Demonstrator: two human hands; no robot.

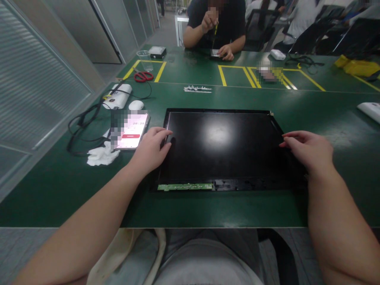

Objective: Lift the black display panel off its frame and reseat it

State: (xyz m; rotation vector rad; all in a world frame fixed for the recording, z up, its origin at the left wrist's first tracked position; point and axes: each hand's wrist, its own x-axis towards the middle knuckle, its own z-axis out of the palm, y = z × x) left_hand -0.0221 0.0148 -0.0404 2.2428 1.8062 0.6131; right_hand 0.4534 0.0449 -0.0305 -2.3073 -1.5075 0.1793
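A black flat screen panel (221, 148) lies face up on the green table (59, 182), with a thin green circuit strip (184, 186) along its near edge. My left hand (151, 149) rests on the panel's left edge, fingers curled over the rim. On the right edge sits my right hand (308, 149), fingers together and pressing on the frame. Both hands grip the panel at its sides.
A phone (132, 130) with a lit screen lies left of the panel, beside a white cloth (101, 155), a white mouse (136, 105), black cables (81, 122) and red scissors (143, 76). A row of small screws (197, 89) lies beyond the panel. Across the table another person (215, 25) works with a screwdriver.
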